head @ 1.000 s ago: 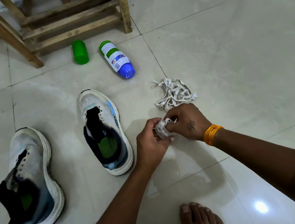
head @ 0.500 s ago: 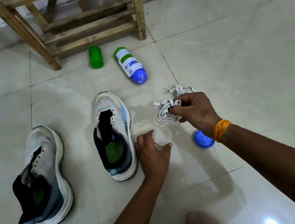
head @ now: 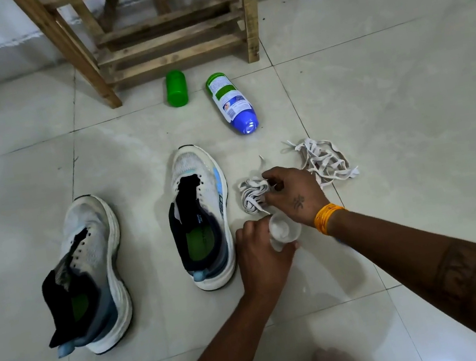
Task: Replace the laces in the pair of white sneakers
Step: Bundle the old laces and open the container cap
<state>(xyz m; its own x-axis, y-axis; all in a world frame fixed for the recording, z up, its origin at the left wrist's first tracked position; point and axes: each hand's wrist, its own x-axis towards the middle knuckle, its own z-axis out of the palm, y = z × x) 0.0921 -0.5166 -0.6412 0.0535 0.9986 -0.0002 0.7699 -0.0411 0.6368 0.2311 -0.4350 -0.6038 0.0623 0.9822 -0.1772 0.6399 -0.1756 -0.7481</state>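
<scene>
Two white sneakers without laces stand on the tiled floor: one at the left, tilted with its tongue pulled out, the other in the middle. My right hand pinches a bundle of white laces just right of the middle sneaker. My left hand grips a small clear container directly below the bundle. A second, loose pile of white laces lies on the floor to the right of my right hand.
A spray can with a blue end lies on its side behind the sneakers, its green cap beside it. A wooden stand rises at the back by the wall. My bare feet show at the bottom edge.
My right hand pulled a bundle of laces out of the clear container and lifted it away to the left of the loose pile. My left hand kept hold of the container.
</scene>
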